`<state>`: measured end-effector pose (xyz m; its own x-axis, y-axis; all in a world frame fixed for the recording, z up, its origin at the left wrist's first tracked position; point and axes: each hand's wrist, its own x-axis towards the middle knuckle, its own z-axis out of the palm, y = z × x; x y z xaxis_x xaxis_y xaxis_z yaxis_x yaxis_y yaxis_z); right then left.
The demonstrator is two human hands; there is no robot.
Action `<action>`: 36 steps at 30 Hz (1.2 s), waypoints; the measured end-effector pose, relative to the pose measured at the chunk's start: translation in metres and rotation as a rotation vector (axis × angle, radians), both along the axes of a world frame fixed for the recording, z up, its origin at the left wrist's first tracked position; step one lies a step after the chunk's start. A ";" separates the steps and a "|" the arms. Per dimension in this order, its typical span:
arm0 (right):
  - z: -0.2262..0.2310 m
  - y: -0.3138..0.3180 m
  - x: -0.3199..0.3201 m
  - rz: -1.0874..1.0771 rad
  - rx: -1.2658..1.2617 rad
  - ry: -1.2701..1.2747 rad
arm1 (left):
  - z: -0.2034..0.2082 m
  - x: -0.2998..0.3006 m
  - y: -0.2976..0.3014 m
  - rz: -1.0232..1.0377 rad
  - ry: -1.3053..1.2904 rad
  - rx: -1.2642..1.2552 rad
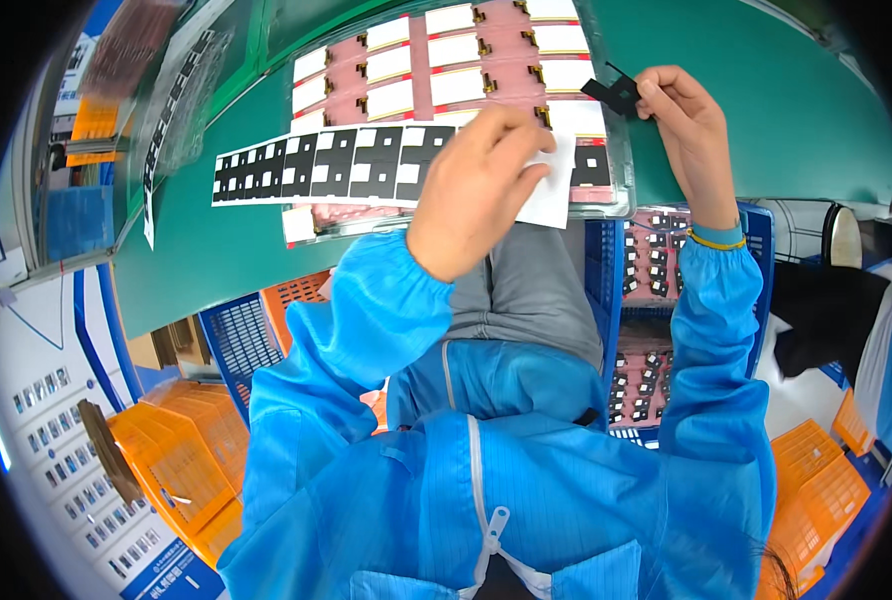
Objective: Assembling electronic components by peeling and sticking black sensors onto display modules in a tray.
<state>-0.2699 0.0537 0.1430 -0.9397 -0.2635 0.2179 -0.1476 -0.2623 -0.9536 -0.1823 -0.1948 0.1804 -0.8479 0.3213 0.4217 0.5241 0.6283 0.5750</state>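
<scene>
My left hand (476, 185) pinches the right end of a long white backing strip (366, 165) that carries a row of black die-cut stickers. The strip lies across a clear tray (621, 200) of pink panels with white labels and small gold connectors (466, 60). My right hand (681, 120) is raised over the tray's right edge and holds one small black sticker piece (614, 95) between thumb and fingers. Both arms are in blue smock sleeves, and a yellow band circles the right wrist.
The green worktable (796, 110) runs across the top. Below it stand a blue crate (666, 300) stacked with trays of small black parts, orange crates (181, 460) at left and lower right, and clear bagged parts (181, 90) at the upper left.
</scene>
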 end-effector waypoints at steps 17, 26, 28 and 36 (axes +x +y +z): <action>-0.003 0.000 -0.002 -0.013 0.064 0.049 | 0.029 -0.003 -0.022 -0.165 -0.245 -0.143; 0.024 -0.002 0.002 0.090 0.303 -0.070 | 0.013 -0.021 -0.021 -0.036 0.037 -0.297; 0.032 -0.003 -0.001 0.167 0.426 -0.081 | 0.017 -0.018 -0.021 -0.014 0.032 -0.326; 0.039 -0.005 -0.021 0.231 0.468 -0.138 | 0.016 -0.038 -0.030 -0.111 -0.031 -0.307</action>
